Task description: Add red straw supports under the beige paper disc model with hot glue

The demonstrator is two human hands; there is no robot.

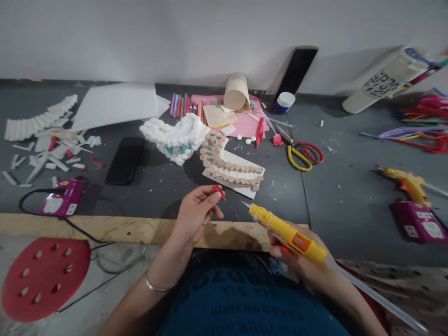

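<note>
Between the thumb and fingertips of my left hand [198, 210] is a small red strip [220, 192], perhaps rolled paper. My right hand [297, 252] is wrapped around a yellow glue gun [287, 231], its nozzle pointing left toward the strip but apart from it. A clear glue stick [378, 294] sticks out of the gun's back. Just beyond my hands, a curved piece made of small beige rolls [231, 165] lies partly over a white card [241, 185]. Behind it to the left sits a fluffy white piece [177, 133] with some teal showing.
Scissors [304, 154] with red and yellow handles lie right of centre. A black phone [125, 161] and white scraps [49, 156] are on the left. Another glue gun [402, 179] rests at right beside a purple box [418, 221]. A red stool [45, 280] stands below the table's wooden edge [133, 229].
</note>
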